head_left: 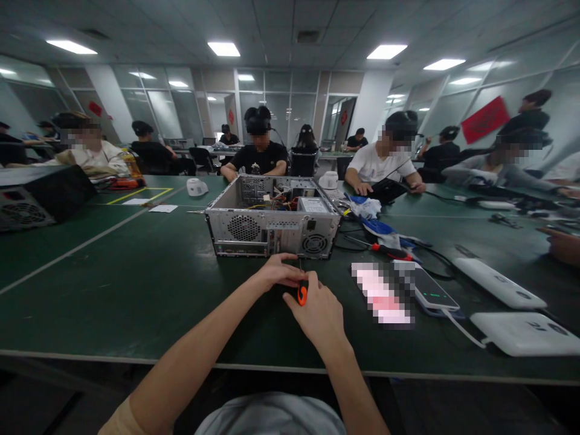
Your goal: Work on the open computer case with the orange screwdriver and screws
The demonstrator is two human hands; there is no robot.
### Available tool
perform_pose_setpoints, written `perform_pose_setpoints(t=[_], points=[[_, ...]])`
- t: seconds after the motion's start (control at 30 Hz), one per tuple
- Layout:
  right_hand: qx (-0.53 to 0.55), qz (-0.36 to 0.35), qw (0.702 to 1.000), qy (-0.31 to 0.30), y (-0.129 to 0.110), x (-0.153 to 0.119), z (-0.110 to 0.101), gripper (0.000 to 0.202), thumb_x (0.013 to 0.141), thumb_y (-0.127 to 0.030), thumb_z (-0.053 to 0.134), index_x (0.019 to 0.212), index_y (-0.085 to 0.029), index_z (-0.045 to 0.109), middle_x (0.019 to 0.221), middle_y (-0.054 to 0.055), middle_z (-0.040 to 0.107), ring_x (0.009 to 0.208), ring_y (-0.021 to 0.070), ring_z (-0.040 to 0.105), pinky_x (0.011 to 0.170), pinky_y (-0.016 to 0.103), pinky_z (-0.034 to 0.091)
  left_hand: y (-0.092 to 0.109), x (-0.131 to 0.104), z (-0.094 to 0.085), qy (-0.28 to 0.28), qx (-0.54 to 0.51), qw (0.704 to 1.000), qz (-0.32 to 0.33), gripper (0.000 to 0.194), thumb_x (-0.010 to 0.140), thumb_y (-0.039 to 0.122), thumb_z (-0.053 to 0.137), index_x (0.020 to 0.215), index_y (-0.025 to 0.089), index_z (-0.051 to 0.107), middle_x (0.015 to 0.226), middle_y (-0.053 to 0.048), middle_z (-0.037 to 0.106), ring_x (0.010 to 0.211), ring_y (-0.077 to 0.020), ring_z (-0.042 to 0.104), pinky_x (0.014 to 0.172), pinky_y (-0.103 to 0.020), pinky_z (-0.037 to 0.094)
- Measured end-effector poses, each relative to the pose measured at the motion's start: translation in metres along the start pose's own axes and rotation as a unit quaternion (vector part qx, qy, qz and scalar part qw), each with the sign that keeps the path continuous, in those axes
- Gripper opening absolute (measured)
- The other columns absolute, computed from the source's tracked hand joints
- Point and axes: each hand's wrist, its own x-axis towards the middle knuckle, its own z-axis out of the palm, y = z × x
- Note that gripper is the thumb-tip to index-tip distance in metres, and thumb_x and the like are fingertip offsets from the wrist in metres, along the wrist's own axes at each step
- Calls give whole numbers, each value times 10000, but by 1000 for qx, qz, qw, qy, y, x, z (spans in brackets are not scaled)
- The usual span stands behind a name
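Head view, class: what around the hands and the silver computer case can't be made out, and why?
In the head view:
1. Tip of the screwdriver, and whether it meets a screw: too small.
2. Rest of its handle: covered by the left hand and right hand.
3. Bottom inside the silver computer case: behind its near panel.
4. Bright rectangle: pixelated.
5. Black computer case: cut off by left edge.
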Motion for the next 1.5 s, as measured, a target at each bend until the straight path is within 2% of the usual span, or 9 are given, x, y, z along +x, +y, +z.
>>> perform_pose_setpoints(t=[0.07,0.2,0.4,0.63,0.83,1.07,1.23,1.3,1.5], points=[[11,4,1000,-13,-2,-1,-2,342,939,-464,535,1144,-199,467,964,94,702,890,245,674,685,289,364,-1,1,-1,-9,-5,1000,3,1023,558,76,900,1446,62,391,1053,-186,744,831,-260,742,718,-362,625],[27,-10,999,-31,-2,-1,-4,208,975,-294,413,1149,-196,472,903,79,704,823,218,675,658,287,326,-2,3,-2,-20,3,1000,-3,1091,557,68,884,1497,43,330,1110,-206,729,865,-272,739,711,-341,618],[43,10,999,-12,0,3,-4,205,903,-247,497,1102,-199,518,907,67,688,843,204,642,654,278,309,5,-2,5,-18,16,999,-23,1128,537,36,840,1527,67,298,1126,-190,732,913,-266,737,749,-329,608],[30,-21,999,25,1,3,-4,197,839,-188,560,1032,-217,584,956,48,643,925,202,580,712,278,362,7,-7,9,-25,58,998,-27,1038,634,95,776,1546,102,281,1028,-124,762,863,-216,739,705,-273,604],[5,-45,999,24,4,4,-1,241,808,-136,585,1026,-231,624,1024,52,618,989,219,543,779,294,408,4,-3,9,-28,67,997,-11,998,644,82,788,1531,129,332,1139,-126,737,844,-192,724,674,-260,611],[-11,-24,999,22,3,3,0,309,829,-173,601,1131,-216,550,1089,68,631,1038,233,563,782,294,421,8,-1,8,-47,46,997,-29,1011,626,46,792,1525,128,336,1060,-112,755,832,-196,733,703,-281,611],[7,32,999,-13,0,3,-4,304,945,-433,527,1141,-206,479,1014,93,682,926,251,653,689,304,387,8,-1,10,-38,26,998,-42,1001,678,75,801,1540,83,292,1052,-149,756,713,-176,720,640,-255,585],[5,35,999,-27,-1,3,-5,314,976,-473,459,1138,-205,478,959,96,695,863,257,675,669,305,369,8,0,11,-30,26,998,-41,1000,669,81,813,1532,77,307,1077,-162,750,703,-174,717,614,-242,569],[22,38,999,-10,-1,2,-9,193,954,-271,456,1120,-194,518,951,90,708,866,234,676,664,287,352,8,1,12,-23,0,998,-59,992,688,47,785,1541,102,284,1118,-168,740,847,-207,734,747,-305,593]])
